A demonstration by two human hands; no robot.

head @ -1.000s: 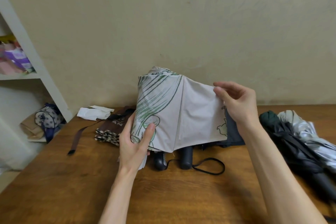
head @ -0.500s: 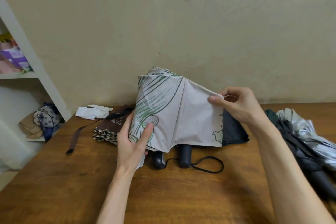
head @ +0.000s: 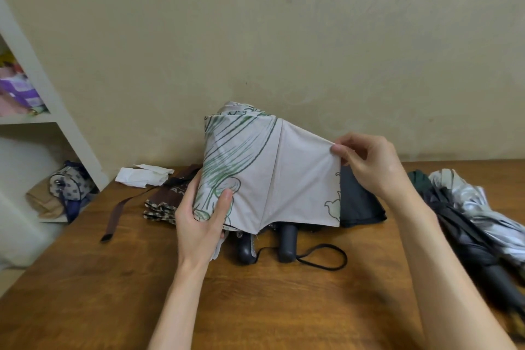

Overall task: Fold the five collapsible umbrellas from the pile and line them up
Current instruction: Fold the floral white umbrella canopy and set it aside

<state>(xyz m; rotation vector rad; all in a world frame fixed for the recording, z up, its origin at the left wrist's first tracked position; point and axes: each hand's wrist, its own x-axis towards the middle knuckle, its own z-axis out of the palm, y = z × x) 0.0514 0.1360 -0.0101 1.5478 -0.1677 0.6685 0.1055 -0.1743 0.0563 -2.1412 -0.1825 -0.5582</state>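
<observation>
At centre frame both hands hold the cream umbrella [head: 267, 173], which is printed with green line drawings. The left hand [head: 201, 224] is curled round the lower left of the gathered cloth, thumb pressed across the front. The right hand [head: 369, 162] pinches the upper right edge of a panel between thumb and bent fingers, drawing it flat and taut.

Below them lies a brown wooden surface [head: 255, 307] set against a beige wall [head: 284, 37]. A brown umbrella [head: 167, 202] with checked trim and a crumpled white sheet [head: 142, 176] lie at mid left. A navy umbrella [head: 360, 202] lies just behind the cream cloth. Dark and silver umbrellas [head: 468, 221] are piled at the right edge. White shelves [head: 42, 94] stand at upper left, with a patterned bag [head: 71, 185] low down.

The cream umbrella's long axis stands steeply, its crown at the top towards the wall and its hem towards the lower frame. Two dark handles [head: 287, 244] show under the hem; which one is its own I cannot tell.
</observation>
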